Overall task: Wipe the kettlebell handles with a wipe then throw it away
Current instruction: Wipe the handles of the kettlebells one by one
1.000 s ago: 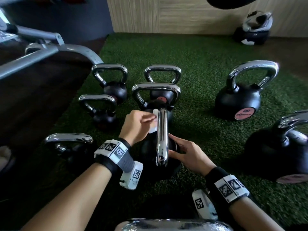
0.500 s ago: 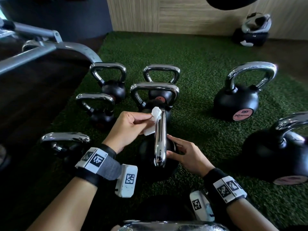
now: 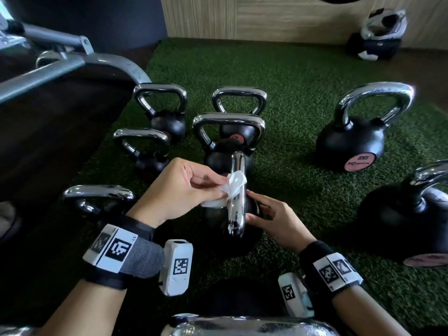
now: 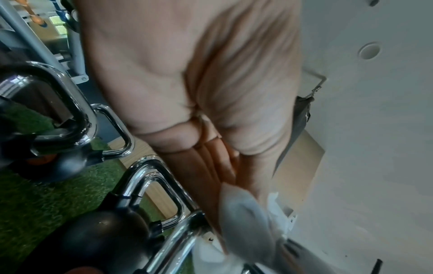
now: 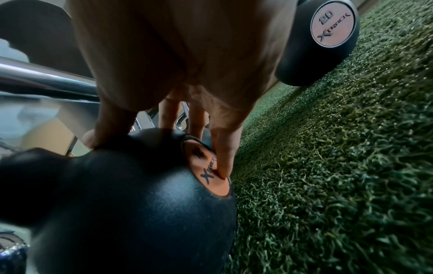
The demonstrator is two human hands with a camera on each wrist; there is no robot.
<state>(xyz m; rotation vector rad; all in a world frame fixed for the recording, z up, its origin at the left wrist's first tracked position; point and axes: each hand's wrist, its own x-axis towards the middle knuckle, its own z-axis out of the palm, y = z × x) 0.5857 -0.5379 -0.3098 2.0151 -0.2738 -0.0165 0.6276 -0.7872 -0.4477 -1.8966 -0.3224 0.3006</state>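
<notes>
Kettlebells stand on a turf mat (image 3: 291, 76): five clustered near its left edge, the nearest kettlebell (image 3: 232, 214) between both hands, two kettlebells (image 3: 351, 139) well apart toward the right edge.

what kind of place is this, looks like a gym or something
Most likely a gym's free-weights corner. Several black kettlebells with chrome handles, such as the one marked 20, stand on green artificial turf, and the grey steel frame of an exercise machine runs along the left. The left hand rubs a white wipe on one handle.
</notes>
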